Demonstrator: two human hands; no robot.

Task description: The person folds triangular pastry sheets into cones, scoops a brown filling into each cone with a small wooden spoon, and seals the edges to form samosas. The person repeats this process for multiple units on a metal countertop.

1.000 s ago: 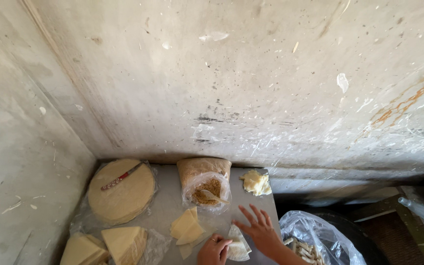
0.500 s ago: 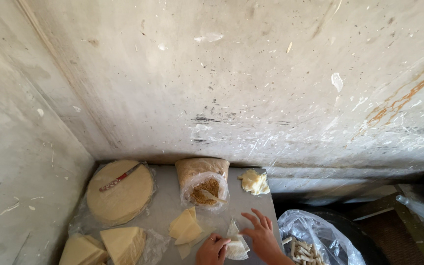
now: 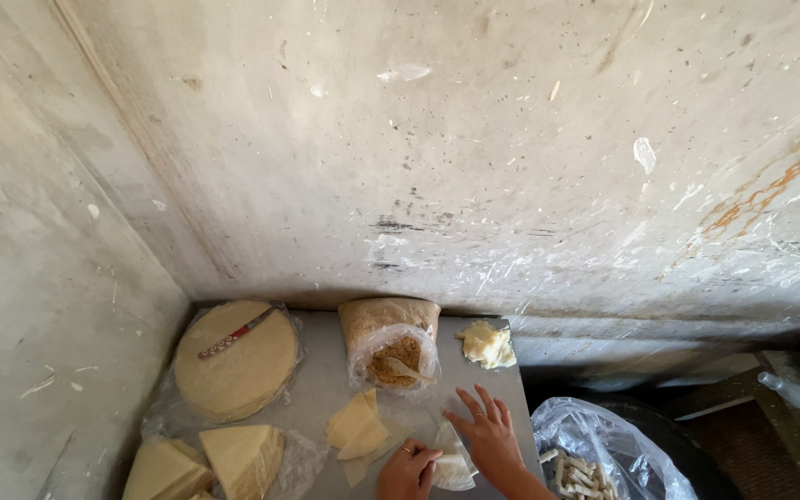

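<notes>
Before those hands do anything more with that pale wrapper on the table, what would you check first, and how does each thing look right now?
1. Both hands on the pale folded pastry wrapper: ok; left hand and right hand touch it.
2. Open plastic bag of brown crumbly filling close by: ok, spoon inside.
3. Small stack of cut triangular wrappers near the left hand: ok.
4. Round stack of pale pastry sheets free to take: not ok, a knife lies on it.
5. Wrapper already filled: cannot tell.

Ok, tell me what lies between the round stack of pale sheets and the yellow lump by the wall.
In the head view, an open plastic bag of brown filling with a spoon in it sits between the round stack and the yellow lump.
</notes>
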